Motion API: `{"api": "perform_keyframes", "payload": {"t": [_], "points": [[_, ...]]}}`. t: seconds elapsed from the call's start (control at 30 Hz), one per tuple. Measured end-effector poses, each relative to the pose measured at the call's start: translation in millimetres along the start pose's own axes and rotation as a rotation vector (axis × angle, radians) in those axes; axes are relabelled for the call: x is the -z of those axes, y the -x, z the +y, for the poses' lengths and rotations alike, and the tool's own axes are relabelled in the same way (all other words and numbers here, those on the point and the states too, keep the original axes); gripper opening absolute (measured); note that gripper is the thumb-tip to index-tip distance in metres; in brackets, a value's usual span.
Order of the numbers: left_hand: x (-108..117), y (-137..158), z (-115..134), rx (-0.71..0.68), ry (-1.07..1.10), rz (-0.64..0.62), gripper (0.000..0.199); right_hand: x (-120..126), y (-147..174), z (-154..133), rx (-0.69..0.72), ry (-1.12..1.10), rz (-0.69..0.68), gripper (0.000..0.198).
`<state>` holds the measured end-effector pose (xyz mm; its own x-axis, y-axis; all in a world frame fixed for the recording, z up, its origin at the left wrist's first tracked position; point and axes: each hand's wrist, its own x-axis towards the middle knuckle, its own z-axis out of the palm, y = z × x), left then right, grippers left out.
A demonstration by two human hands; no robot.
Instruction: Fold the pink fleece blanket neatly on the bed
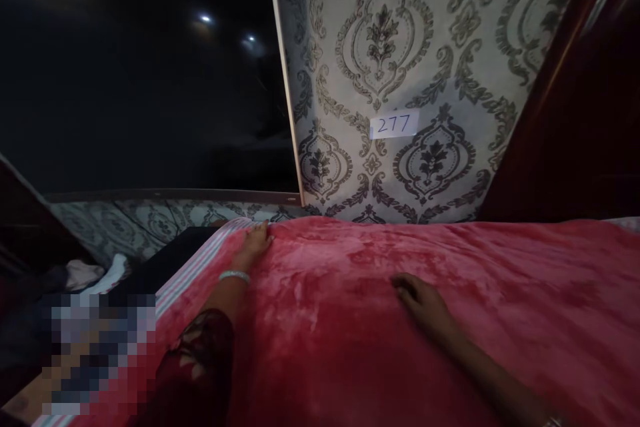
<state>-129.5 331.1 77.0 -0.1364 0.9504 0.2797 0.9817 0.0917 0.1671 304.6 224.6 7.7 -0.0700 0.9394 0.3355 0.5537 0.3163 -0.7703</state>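
A red plush blanket is spread wide in front of me, with soft creases and patches of brushed pile. My left hand lies on it near the far left corner, palm down and fingers stretched out. Beside that hand runs a pale striped border along the left edge. My right hand is over the middle of the blanket, fingers loosely bent and apart, with nothing visible in it. Whether its fingertips touch the cloth is hard to see.
Behind the blanket stands a patterned wall with a paper label reading 277. A large dark screen hangs at upper left. Dark red wood rises at right. At lower left are a black surface, white cloth and a pixelated area.
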Motion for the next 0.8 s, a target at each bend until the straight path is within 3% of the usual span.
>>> {"api": "perform_keyframes", "payload": {"t": [0.1,0.2,0.4,0.53,0.6,0.7,0.8], "points": [[-3,-6,4,-0.031,-0.062,-0.014,0.03,-7,0,8,-0.005,0.022,0.009,0.038],[-1,-1,6,-0.099,-0.097,-0.019,0.032,-5,4,8,0.015,0.042,-0.013,0.036],[0,44,10,-0.399,-0.087,-0.082,0.028,-1,3,2,0.045,0.13,-0.081,0.038],[-5,70,9,-0.473,-0.056,-0.101,0.024,-3,3,5,0.036,0.134,-0.071,0.038],[-7,72,8,-0.404,0.045,-0.041,0.025,-4,3,7,0.03,0.135,-0.077,0.038],[-7,60,5,-0.079,0.155,0.12,0.043,-4,3,9,0.026,0.134,-0.082,0.037],[-4,38,0,0.233,0.051,0.033,0.057,-3,3,9,0.022,0.141,-0.09,0.038]]}}
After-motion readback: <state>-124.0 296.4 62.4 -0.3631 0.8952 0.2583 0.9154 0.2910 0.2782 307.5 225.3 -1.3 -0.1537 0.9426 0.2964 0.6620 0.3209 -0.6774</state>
